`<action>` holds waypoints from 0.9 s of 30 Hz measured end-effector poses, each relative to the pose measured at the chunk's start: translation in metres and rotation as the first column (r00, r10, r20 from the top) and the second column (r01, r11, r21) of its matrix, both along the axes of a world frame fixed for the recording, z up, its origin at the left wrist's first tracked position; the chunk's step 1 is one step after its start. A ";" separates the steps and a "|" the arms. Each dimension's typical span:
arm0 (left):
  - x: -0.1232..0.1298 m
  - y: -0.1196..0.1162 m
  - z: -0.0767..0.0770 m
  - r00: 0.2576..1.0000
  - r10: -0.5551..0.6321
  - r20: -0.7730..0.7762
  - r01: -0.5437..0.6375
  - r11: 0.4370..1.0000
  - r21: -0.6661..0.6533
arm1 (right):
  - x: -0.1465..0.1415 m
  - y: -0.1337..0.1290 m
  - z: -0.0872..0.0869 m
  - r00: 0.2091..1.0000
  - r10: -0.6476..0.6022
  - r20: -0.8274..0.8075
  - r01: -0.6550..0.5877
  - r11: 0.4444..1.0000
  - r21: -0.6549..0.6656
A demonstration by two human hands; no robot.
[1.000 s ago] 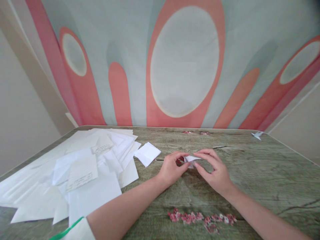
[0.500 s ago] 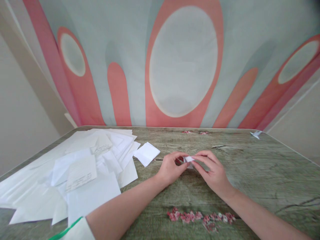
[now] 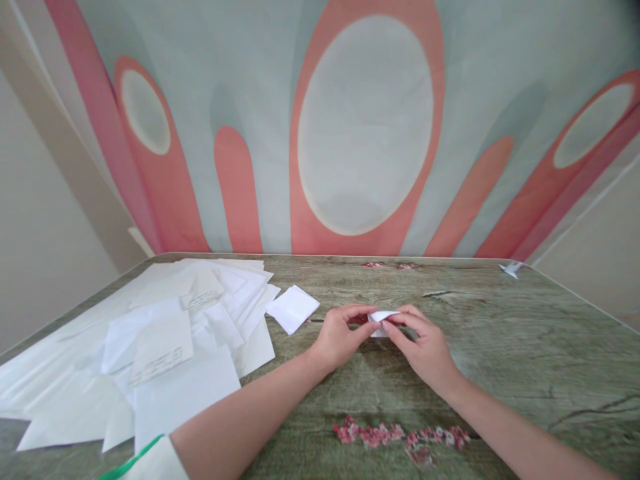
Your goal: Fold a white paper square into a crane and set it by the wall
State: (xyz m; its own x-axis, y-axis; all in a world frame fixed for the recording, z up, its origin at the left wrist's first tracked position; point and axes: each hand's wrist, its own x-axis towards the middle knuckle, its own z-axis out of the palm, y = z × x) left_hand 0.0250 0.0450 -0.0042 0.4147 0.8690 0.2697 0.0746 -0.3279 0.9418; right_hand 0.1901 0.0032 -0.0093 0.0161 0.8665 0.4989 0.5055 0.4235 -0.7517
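Between my hands, just above the table, is a small folded piece of white paper (image 3: 382,316). My left hand (image 3: 345,335) pinches its left side between thumb and fingers. On the other side, my right hand (image 3: 421,341) grips it with thumb and index finger, both thumbs close together at its near face. Part of the paper is hidden behind my fingers. A stack of square white paper (image 3: 293,309) lies on the table to the left of my left hand.
A large spread of loose white sheets (image 3: 185,400), some with printed lines, covers the left of the wood-patterned table (image 3: 525,347). A small folded paper bird (image 3: 511,269) rests near the far right corner. Behind the table hangs a patterned backdrop (image 3: 270,80).
My right thumb and fingers have shifted on the folded paper, and a pointed upper flap now shows more. My left hand stays nearly in place.
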 end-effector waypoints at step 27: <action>0.001 -0.005 0.002 0.999 -0.052 -0.011 0.053 0.998 0.039 | 0.007 0.005 -0.001 0.986 0.136 -0.098 -0.143 0.988 -0.064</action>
State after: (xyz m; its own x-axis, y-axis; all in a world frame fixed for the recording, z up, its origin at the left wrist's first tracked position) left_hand 0.0256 0.0403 -0.0026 0.4622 0.8350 0.2986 0.0656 -0.3680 0.9275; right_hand 0.1967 0.0078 -0.0107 -0.0639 0.8963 0.4387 0.3713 0.4294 -0.8232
